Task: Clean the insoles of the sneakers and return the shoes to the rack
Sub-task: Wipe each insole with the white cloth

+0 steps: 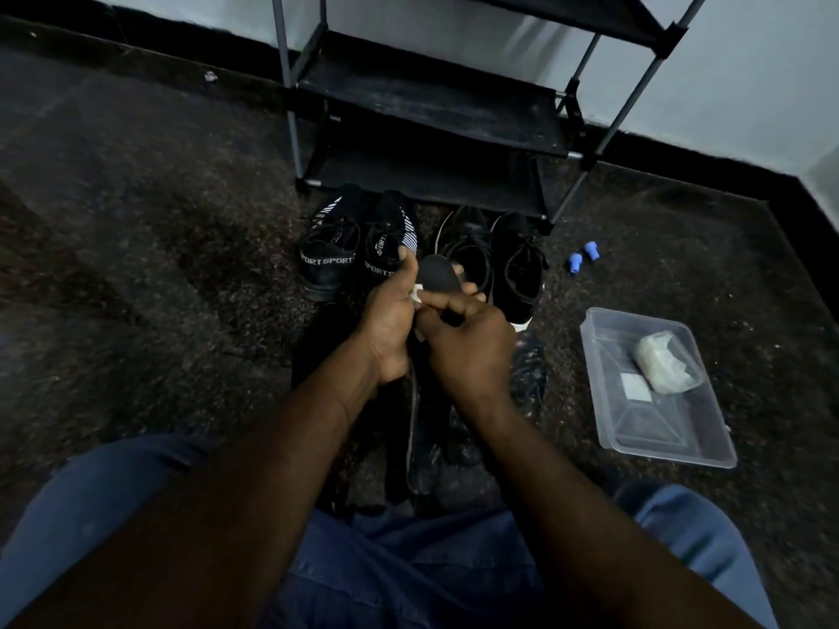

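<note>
We hold the insole [438,274] just nearer than the sneakers [333,265], left hand [390,320] and right hand [467,345] both curled round it; light and floppy, it seems best gripped by its edges.

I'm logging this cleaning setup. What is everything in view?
black fabric shoe rack with grey poles: one, black, against wall.
black sneakers lettered SPORT: two, black-white, floor before rack.
plain black white-soled sneakers: two, right of those.
dark foam insole: one, black, between both hands.
small white wipe: one, in left hand.
loose dark insoles: number unclear, floor under hands.
small blue objects: two, floor, right of sneakers.
clear plastic tray: one, floor right; holds white wad, white square.
left hand: pinches wipe.
right hand: grips insole.
</note>
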### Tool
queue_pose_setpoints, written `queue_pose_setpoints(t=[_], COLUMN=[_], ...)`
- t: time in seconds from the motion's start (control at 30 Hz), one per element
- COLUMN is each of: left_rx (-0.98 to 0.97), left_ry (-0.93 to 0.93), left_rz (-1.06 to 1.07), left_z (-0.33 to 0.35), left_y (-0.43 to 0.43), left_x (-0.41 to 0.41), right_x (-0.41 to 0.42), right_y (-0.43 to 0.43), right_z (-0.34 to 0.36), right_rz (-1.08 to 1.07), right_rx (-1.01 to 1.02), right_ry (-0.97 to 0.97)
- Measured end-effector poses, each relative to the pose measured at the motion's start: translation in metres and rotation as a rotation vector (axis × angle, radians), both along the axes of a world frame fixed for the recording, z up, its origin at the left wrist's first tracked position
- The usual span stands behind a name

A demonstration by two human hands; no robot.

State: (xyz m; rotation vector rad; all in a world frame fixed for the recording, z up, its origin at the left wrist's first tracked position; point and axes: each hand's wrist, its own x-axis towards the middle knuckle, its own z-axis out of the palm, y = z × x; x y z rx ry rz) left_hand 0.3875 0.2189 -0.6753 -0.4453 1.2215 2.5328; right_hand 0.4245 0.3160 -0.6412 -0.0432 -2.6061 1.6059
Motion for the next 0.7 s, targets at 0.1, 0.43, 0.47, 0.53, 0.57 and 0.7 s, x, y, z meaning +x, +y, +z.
queue_pose_setpoints(t=[0.1, 0.43, 0.47, 0.53, 0.57, 0.7], left_rx=[-0.042, -0.104, -0.116, -0.083, -0.059, 0.022], left_ry=[0.016, -0.015, -0.010, -0.014, -0.028, -0.076], left_rz=[-0.031, -0.005, -0.007, -0.009, 0.004, 0.054], left_z=[0.002, 0.003, 0.003, 0.005, 0.006, 0.007], left_y=[-0.002, 0.002, 0.002, 0.001, 0.001, 0.002], left_x=[0.000, 0.003, 0.004, 0.002, 0.000, -0.004], right_x=[-0.011, -0.034, -0.027, -0.014, -0.008, -0.002], right_y=[0.009, 0.015, 0.012, 0.010, 0.011, 0.014], right_z=[0.002, 0.004, 0.000, -0.008, -0.011, -0.014], right_rz=[0.006, 0.081, 0.104, 0.126, 0.138, 0.186], right_rx=[0.058, 0.263, 0.275, 0.284, 0.291, 0.355], right_ry=[0.083, 0.216, 0.238, 0.268, 0.279, 0.311])
